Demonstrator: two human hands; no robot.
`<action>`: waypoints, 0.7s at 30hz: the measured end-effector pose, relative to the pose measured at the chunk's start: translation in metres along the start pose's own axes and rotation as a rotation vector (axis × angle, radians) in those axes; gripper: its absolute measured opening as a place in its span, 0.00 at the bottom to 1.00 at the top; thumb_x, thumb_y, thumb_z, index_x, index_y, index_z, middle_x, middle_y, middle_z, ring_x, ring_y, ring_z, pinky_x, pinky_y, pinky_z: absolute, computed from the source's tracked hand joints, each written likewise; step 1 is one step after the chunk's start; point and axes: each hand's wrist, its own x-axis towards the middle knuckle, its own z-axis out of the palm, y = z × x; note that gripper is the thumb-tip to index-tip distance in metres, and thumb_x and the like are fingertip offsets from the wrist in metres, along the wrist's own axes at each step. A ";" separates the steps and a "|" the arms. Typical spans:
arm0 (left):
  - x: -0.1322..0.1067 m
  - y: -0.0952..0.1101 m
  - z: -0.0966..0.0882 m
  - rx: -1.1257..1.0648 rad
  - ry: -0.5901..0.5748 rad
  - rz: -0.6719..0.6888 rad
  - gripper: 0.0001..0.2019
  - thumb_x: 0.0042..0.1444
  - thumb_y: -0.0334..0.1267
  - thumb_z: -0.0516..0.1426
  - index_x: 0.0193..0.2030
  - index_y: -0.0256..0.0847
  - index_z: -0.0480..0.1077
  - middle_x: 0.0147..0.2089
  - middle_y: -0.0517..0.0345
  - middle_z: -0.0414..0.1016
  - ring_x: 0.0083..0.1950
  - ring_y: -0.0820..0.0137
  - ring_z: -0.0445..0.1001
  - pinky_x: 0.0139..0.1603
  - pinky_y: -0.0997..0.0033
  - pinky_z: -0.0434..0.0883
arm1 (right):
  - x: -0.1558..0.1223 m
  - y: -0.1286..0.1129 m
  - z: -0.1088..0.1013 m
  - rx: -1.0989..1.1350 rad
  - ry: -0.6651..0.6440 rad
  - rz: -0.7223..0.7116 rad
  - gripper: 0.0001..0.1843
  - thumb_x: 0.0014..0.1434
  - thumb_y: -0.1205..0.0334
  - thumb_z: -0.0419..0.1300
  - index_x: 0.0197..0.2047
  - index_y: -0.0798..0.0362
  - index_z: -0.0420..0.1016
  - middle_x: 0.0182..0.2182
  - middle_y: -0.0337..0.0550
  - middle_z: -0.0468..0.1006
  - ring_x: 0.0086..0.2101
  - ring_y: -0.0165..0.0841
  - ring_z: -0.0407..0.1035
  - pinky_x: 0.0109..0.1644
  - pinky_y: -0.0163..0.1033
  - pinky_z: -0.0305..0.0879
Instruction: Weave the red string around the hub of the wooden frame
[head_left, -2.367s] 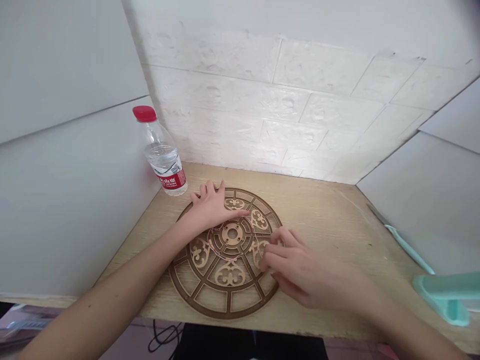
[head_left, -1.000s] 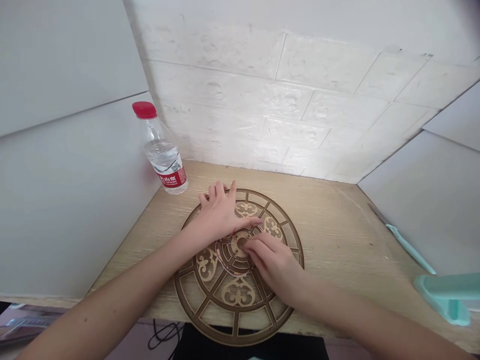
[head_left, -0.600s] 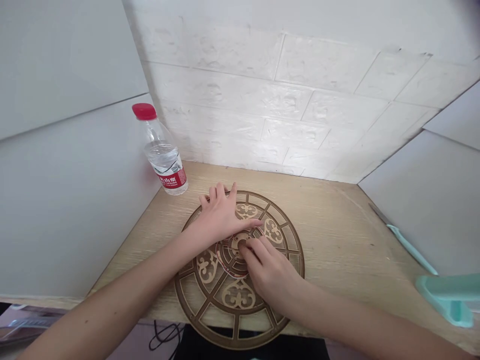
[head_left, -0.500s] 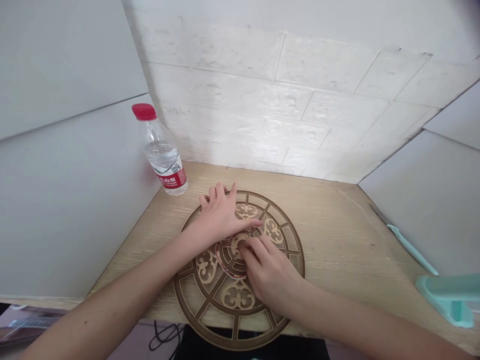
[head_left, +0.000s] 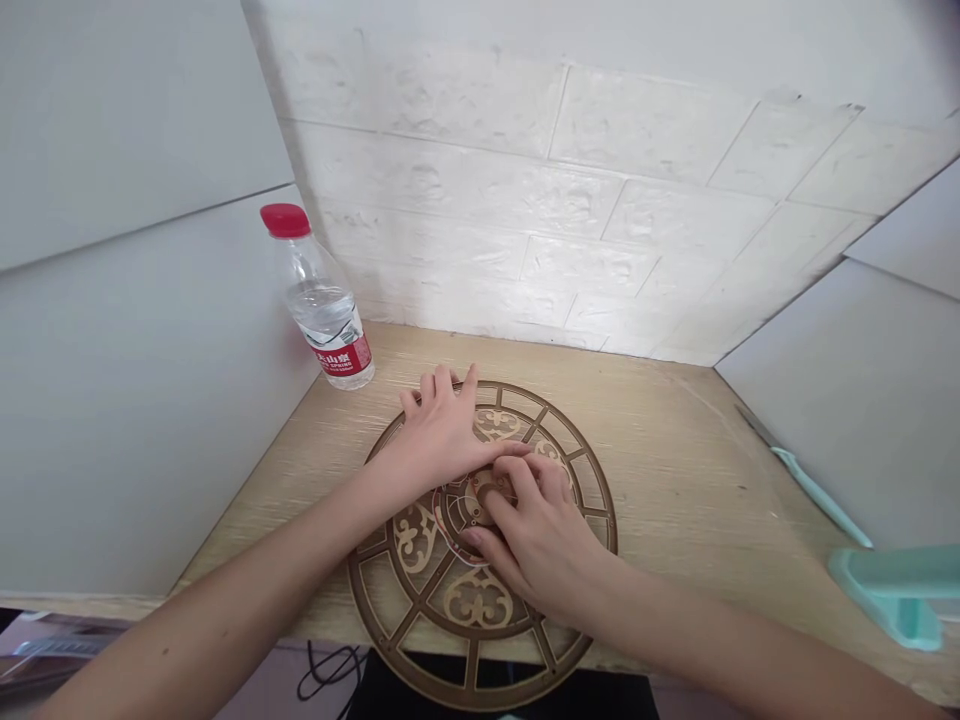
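Note:
A round brown openwork wheel (head_left: 471, 690) lies on the wooden tabletop, its front edge overhanging the near side. Pale scroll ornaments (head_left: 478, 600) sit between its spokes. My left hand (head_left: 444, 425) rests across its far left part, fingers spread over the rim and thumb stretched toward the hub. Over the centre is my right hand (head_left: 544, 530), thumb and index finger apart, fingertips touching the round hub (head_left: 457, 520). I see nothing gripped in either hand. The right fingers cover part of the hub and the right-hand ornaments.
A red-capped water bottle (head_left: 330, 320) stands at the back left by a grey panel. Along the right panel lies a knife with a mint handle (head_left: 821, 495), with a mint plastic object (head_left: 889, 590) nearer me. A black cable (head_left: 330, 670) hangs below the front edge.
My right hand's fingers have spread from a closed pinch at the hub, and the thumb now shows at the left. The left hand stays nearly in place.

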 end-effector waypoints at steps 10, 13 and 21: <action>-0.003 0.004 -0.004 -0.135 0.001 0.005 0.48 0.49 0.69 0.48 0.70 0.37 0.50 0.58 0.37 0.60 0.61 0.46 0.58 0.57 0.45 0.57 | 0.002 0.005 -0.002 -0.063 -0.030 0.026 0.18 0.65 0.49 0.49 0.38 0.54 0.72 0.46 0.52 0.64 0.47 0.47 0.56 0.49 0.56 0.61; 0.006 -0.005 -0.008 -0.380 -0.020 -0.039 0.42 0.53 0.65 0.48 0.66 0.34 0.59 0.58 0.39 0.64 0.59 0.53 0.63 0.59 0.54 0.60 | 0.005 0.013 -0.004 -0.053 -0.053 0.035 0.18 0.66 0.50 0.49 0.39 0.54 0.72 0.46 0.52 0.64 0.48 0.47 0.55 0.50 0.57 0.60; 0.032 -0.031 -0.020 -1.238 -0.223 -0.324 0.23 0.50 0.53 0.59 0.44 0.35 0.75 0.42 0.48 0.78 0.40 0.62 0.76 0.42 0.63 0.72 | 0.021 0.056 -0.014 -0.058 -0.012 0.047 0.19 0.67 0.50 0.47 0.36 0.53 0.73 0.47 0.51 0.63 0.49 0.47 0.53 0.53 0.59 0.57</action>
